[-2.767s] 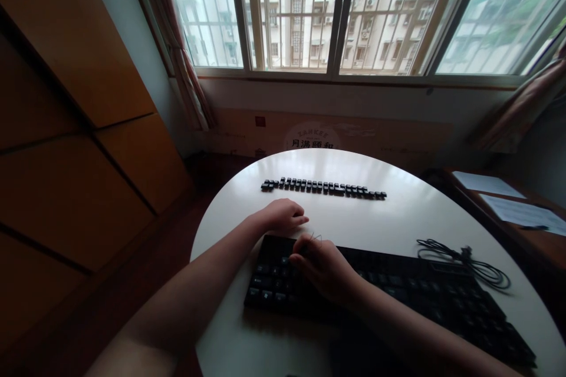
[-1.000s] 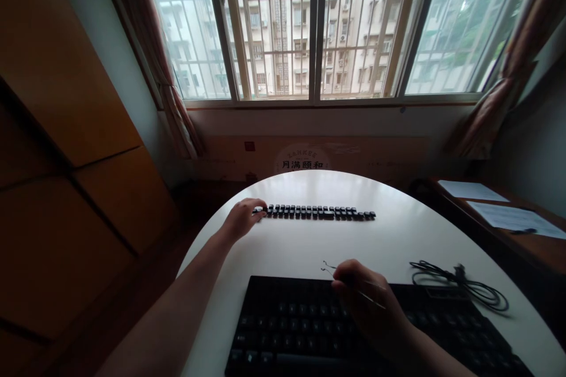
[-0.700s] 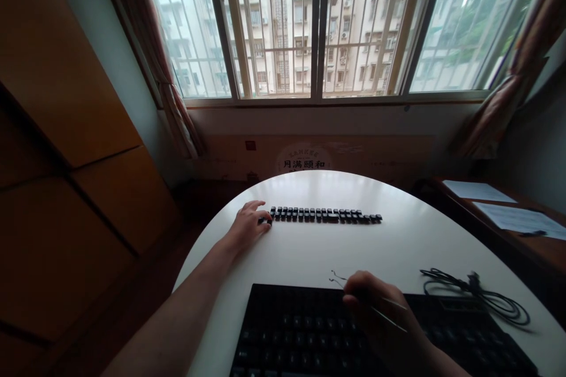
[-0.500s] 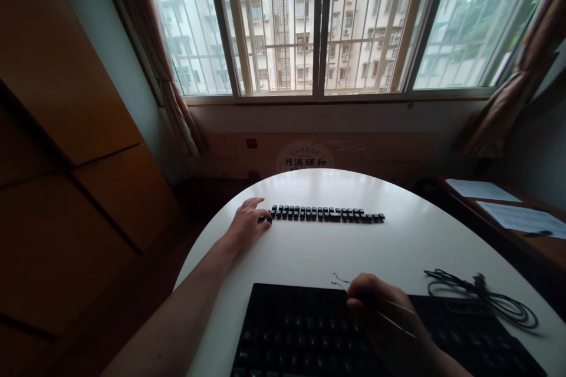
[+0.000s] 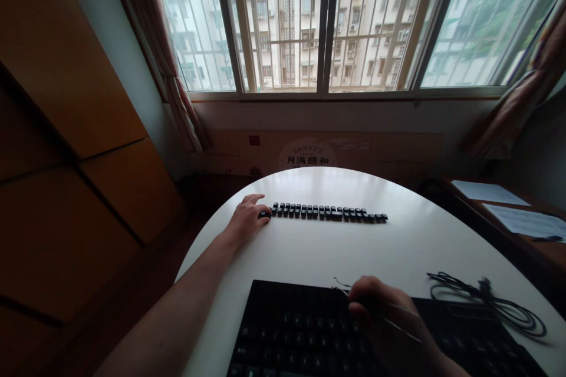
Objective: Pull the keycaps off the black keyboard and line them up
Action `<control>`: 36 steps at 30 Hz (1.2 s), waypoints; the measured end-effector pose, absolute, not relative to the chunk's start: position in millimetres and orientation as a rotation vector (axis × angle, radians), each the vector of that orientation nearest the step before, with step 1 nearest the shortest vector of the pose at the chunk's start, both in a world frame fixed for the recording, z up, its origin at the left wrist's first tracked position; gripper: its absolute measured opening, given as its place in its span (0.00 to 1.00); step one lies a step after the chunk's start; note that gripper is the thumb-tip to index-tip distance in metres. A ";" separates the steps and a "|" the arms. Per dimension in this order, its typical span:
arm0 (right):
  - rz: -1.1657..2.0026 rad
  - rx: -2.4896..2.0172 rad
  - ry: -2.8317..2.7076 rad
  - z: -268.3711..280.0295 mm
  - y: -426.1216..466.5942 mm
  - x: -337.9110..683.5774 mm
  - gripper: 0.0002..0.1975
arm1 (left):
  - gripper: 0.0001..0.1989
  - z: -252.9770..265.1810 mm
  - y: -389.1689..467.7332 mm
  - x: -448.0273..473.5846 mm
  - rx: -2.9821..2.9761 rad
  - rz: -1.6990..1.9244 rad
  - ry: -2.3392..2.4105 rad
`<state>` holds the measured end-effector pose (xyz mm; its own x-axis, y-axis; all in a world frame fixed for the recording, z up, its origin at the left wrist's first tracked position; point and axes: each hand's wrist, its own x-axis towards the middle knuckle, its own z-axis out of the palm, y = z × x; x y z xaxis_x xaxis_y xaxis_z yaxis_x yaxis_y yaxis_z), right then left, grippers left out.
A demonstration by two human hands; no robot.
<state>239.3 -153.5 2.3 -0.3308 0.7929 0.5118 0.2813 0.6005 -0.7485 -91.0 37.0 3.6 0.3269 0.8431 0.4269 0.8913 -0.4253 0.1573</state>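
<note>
Left hand (image 5: 247, 218) fingers pinch one key (image 5: 264, 214) beside two rows of keys (image 5: 336, 215) toward the table's (image 5: 305, 250) far edge; right hand (image 5: 382, 306) fingers grip one wire tool (image 5: 400, 328) over one keyboard (image 5: 300, 330).

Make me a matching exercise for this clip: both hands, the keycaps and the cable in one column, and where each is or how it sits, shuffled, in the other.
Things
1. Left hand
2. Right hand
3. Keycaps
4. Cable

Place or state
A. Lined up across the far part of the table
B. Pinching at the left end of a line of small black pieces
C. Loosely coiled near the table's right side
D. Holding a thin wire tool over the keyboard

Pairs: 1-B, 2-D, 3-A, 4-C
</note>
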 end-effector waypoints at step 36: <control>1.292 -0.915 -1.707 11.2 -171.1 203.0 0.12 | 0.25 40.8 -44.9 23.3 -3.020 -0.209 -1.267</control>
<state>203.0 -171.1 11.2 -0.4266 0.8893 0.1647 0.0829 0.2197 -0.9720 23.3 -44.9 40.8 0.6952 0.7160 0.0630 0.6982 -0.6936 0.1773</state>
